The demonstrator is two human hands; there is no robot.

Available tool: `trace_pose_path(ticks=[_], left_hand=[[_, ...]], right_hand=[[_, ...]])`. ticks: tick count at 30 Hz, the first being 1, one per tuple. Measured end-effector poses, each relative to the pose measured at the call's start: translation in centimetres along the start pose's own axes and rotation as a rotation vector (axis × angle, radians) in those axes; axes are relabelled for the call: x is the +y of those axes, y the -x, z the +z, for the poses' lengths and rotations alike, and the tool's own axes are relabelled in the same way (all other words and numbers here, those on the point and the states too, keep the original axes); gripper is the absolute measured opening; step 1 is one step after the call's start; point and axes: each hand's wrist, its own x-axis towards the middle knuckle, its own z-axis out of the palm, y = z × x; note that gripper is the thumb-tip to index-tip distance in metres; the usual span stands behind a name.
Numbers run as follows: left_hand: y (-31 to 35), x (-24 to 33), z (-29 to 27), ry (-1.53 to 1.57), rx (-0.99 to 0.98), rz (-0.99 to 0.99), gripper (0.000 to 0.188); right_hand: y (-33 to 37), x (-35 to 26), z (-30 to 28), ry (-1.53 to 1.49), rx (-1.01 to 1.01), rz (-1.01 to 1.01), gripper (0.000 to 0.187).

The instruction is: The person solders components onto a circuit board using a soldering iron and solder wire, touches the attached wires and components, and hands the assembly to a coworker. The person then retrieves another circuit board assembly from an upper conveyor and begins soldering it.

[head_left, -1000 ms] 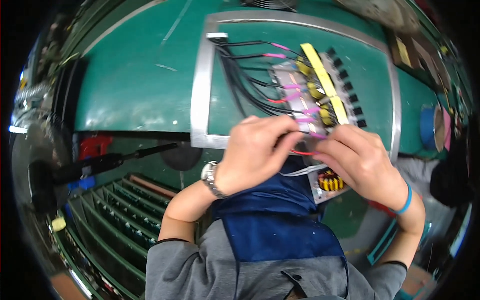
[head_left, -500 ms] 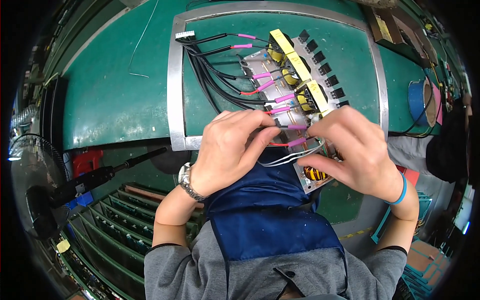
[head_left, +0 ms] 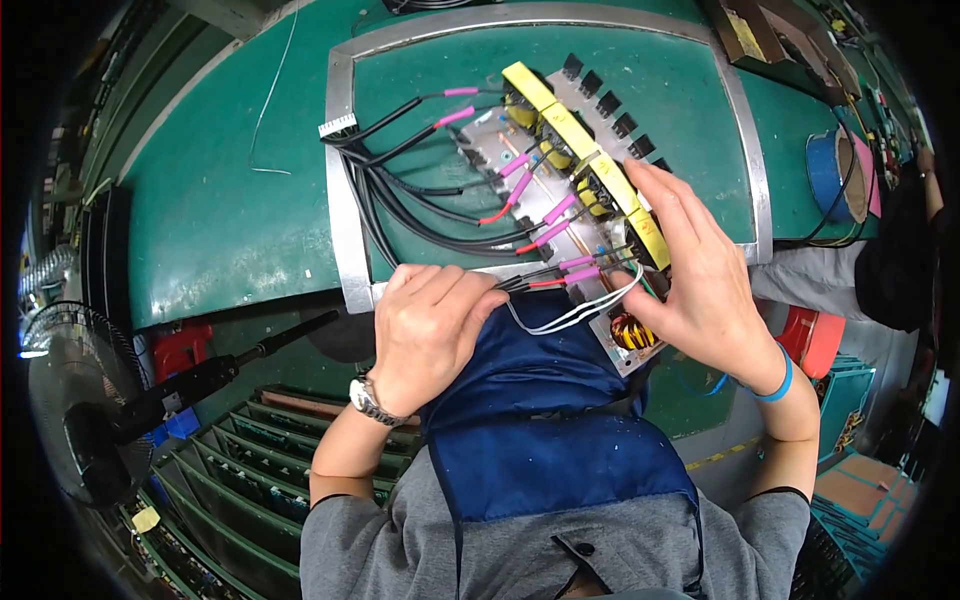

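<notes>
Right hand [head_left: 705, 275] has just come away from the purple sleeves [head_left: 583, 274] and lies spread beside the yellow strip [head_left: 585, 155], gripping nothing, contact with the strip unclear, so left hand [head_left: 425, 325] alone has the near black-and-red wires [head_left: 515, 282], pinched between thumb and fingers. Circuit board [head_left: 487, 142] sits slanted within the metal frame [head_left: 345, 200] on the green tabletop [head_left: 230, 210], near end jutting past the edge above the blue apron [head_left: 560, 460]; fan [head_left: 85, 400] and slotted rack [head_left: 250, 450] at left, blue roll [head_left: 828, 170] at right, another person's grey-trousered leg [head_left: 808, 287] beyond
</notes>
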Motion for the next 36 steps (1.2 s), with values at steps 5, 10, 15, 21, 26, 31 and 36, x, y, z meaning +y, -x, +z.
trace_pose_path(ticks=[5,10,15,21,26,31,36], left_hand=[[-0.3,0.0,-0.8,0.14,0.158,-0.081,0.014],[-3.1,0.0,-2.4,0.048,0.243,0.117,0.026],[-4.8,-0.7,-1.2,-0.037,0.043,0.129,0.025],[-3.6,-2.0,-0.3,-0.015,0.059,0.095,0.014],[-3.5,-2.9,0.3,-0.025,0.083,0.081,0.013],[-4.4,-2.7,-2.1,0.131,0.296,0.051,0.01],[-7.1,-3.0,-3.4,-0.018,0.158,0.171,0.023]], right_hand=[[0.1,0.2,0.1,-0.033,-0.013,0.005,0.083],[0.1,0.1,0.1,0.034,-0.026,0.013,0.095],[-0.2,0.3,-0.4,-0.061,-0.078,-0.01,0.104],[-0.1,0.2,0.2,-0.028,-0.051,0.039,0.087],[-0.5,0.0,0.1,0.039,-0.036,0.037,0.079],[-0.9,0.1,-0.4,-0.027,-0.064,0.063,0.079],[0.0,0.8,-0.4,0.036,-0.019,0.074,0.08]])
